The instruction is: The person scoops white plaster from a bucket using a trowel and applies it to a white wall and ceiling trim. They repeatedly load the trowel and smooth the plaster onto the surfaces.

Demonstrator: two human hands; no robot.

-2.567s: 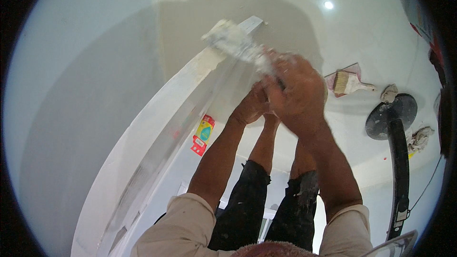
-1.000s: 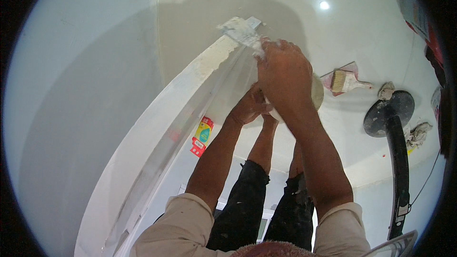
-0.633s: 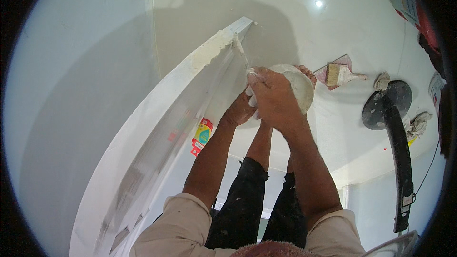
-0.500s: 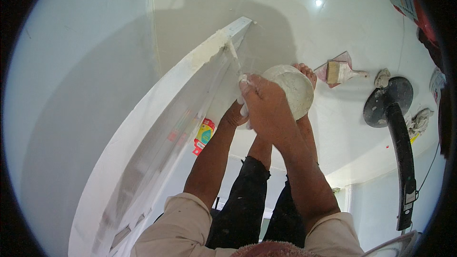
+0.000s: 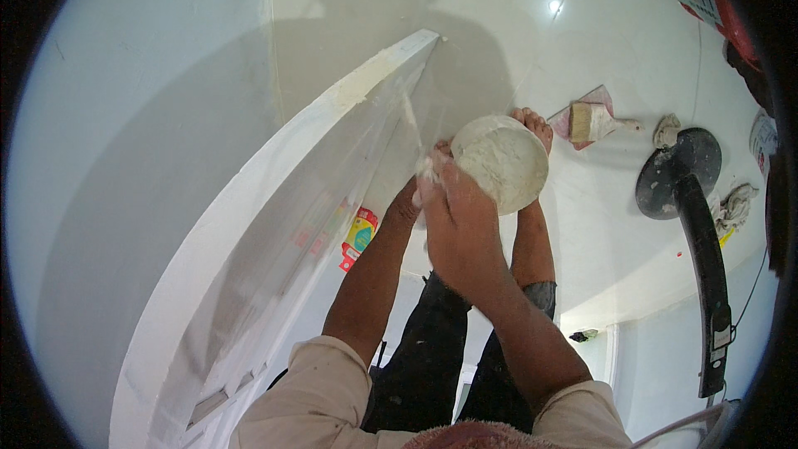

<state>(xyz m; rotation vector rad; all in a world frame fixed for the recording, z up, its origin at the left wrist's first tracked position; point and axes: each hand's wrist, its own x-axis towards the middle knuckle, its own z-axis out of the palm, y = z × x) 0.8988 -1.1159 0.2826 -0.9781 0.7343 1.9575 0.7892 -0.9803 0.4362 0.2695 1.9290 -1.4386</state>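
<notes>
My right hand [image 5: 457,212] is closed around a putty knife, whose thin, pale blade [image 5: 410,113] points up toward a tall white panel [image 5: 249,175]. Cream filler [image 5: 357,87] covers part of the panel's upper edge. The blade is seen nearly edge-on, beside the panel's inner face. A round pale bowl [image 5: 504,163] of whitish filler paste sits just right of my right hand. My left hand [image 5: 413,199] is mostly hidden behind the right one. It appears to grip the bowl's left side, with a fingertip showing by the rim.
A flat brush [image 5: 588,122] lies on a pinkish scraper blade at the right. Beyond it are a black round-based stand [image 5: 694,191], a crumpled rag [image 5: 736,208] and a reddish container [image 5: 723,17]. A red-yellow packet [image 5: 359,237] lies beside the panel. My bare foot [image 5: 534,123] is behind the bowl.
My right hand has turned and shifted slightly left and down, with the knife blade tilting away from the panel's edge. More of the bowl's inside shows.
</notes>
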